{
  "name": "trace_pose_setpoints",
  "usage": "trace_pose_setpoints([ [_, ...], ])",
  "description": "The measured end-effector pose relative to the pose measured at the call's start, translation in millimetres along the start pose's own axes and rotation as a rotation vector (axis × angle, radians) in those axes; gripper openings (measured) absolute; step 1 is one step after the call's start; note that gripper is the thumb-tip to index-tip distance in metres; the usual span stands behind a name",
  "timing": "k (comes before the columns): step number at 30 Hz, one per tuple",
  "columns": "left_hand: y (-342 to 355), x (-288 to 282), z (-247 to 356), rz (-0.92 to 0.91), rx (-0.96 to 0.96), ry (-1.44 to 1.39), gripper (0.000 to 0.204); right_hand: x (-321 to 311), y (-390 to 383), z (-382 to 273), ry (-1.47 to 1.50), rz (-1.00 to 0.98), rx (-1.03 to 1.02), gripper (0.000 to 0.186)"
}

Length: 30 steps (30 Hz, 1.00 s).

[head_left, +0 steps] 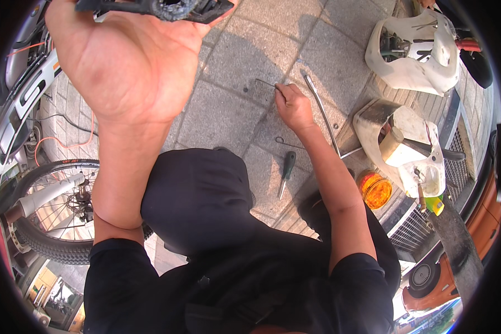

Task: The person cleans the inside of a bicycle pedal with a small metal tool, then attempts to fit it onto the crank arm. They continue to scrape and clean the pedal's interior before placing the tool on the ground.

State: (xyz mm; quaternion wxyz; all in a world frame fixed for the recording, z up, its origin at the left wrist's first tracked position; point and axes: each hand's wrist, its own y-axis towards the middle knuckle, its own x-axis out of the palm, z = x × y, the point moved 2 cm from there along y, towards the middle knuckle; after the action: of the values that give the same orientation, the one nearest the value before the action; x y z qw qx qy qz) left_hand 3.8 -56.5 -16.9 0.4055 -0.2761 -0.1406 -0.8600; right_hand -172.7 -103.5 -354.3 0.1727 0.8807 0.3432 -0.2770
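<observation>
My left hand (133, 61) is raised in the upper left, its fingers mostly hidden, holding a black metal-and-plastic part (156, 8) with a greasy ring. My right hand (293, 106) is low over the pavement, closed on a thin bent metal rod (264, 83), perhaps a hex key. Just right of it lies a long steel bar tool (320, 108). Below it are a screwdriver with a dark green handle (288, 167) and a thin bent wire piece (280, 140). A small dark piece (245, 89) lies near the rod's tip.
Two cut white plastic jugs (381, 67) (367, 128) hold tools at the right, near an orange tub (376, 189), a drain grate (406, 234), a dark plank (451, 239) and an orange vehicle (479, 222). Bicycles, with a wheel (39, 245) and cables (67, 119), line the left.
</observation>
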Motion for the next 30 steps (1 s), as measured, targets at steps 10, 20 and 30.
trace_pose_setpoints([
  [10,8.4,-10.5,-0.3,0.054,-0.098,-0.06,0.056,10.7,19.9,7.8,0.342,0.001,0.686,0.031],
  [20,12.2,-12.4,-3.2,0.035,-0.109,-0.144,0.057,23.8,20.5,21.6,0.619,0.095,0.837,0.03],
  [30,3.2,3.0,-0.7,0.006,0.002,0.04,0.056,12.5,26.2,20.8,0.476,-0.044,0.882,0.029],
])
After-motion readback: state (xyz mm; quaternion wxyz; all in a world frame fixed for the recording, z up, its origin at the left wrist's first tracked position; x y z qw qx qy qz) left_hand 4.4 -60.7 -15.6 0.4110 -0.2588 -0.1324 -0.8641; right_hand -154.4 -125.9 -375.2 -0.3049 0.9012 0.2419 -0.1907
